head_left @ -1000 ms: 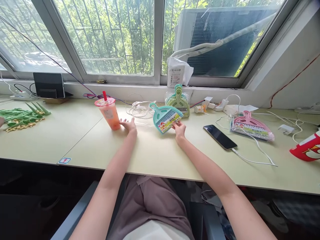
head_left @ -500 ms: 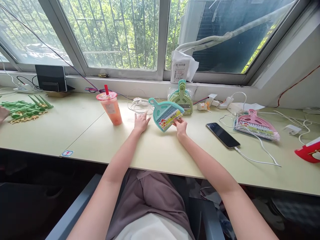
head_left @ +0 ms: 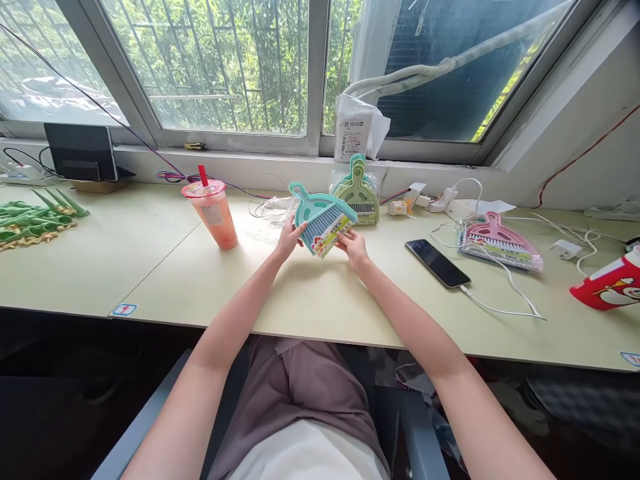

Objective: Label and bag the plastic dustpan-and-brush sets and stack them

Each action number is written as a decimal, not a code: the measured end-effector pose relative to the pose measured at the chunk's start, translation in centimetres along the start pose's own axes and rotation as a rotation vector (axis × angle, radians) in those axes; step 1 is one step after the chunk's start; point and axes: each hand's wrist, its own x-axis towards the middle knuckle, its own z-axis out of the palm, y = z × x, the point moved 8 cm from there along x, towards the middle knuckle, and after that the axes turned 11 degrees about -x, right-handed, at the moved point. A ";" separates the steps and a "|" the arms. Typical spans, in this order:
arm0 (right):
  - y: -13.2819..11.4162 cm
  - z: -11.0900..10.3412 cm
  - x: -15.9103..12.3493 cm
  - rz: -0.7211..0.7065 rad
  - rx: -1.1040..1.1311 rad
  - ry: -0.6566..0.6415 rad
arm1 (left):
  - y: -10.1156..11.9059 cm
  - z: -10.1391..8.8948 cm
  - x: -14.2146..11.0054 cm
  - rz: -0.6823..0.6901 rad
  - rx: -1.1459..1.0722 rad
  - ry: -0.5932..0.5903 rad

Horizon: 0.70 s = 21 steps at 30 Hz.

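A teal mini dustpan-and-brush set (head_left: 320,217) with a printed card label is held tilted above the table, its handle loop up to the left. My left hand (head_left: 287,239) grips its left edge, thumb on the front. With my right hand (head_left: 353,247) I pinch the lower right side near the label. Right behind it, green dustpan-and-brush sets (head_left: 361,197) stand stacked upright against the sill. Another set, a pink dustpan and brush (head_left: 500,243) in clear wrap, lies flat at the right.
A tilted cup of orange drink (head_left: 213,213) with a red straw stands at left. A phone (head_left: 437,263) on a white cable lies at right, near a red cup (head_left: 610,283). Green stalk-like pieces (head_left: 40,217) and a tablet (head_left: 80,152) are at far left.
My left hand has come up from the table and taken hold of the teal set's left edge. My right hand keeps its grip. The view has shifted slightly right.
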 end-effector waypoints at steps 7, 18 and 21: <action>-3.9 -8.0 -0.9 -0.212 -1.204 0.125 | 3.8 -2.0 -1.3 0.346 0.101 0.273; -4.7 -9.1 -2.0 -0.151 -2.038 0.190 | 5.0 -0.1 -3.5 0.500 0.406 0.291; -5.5 -9.3 -2.2 -0.221 -1.894 0.232 | 4.9 0.2 -3.9 0.516 0.485 0.285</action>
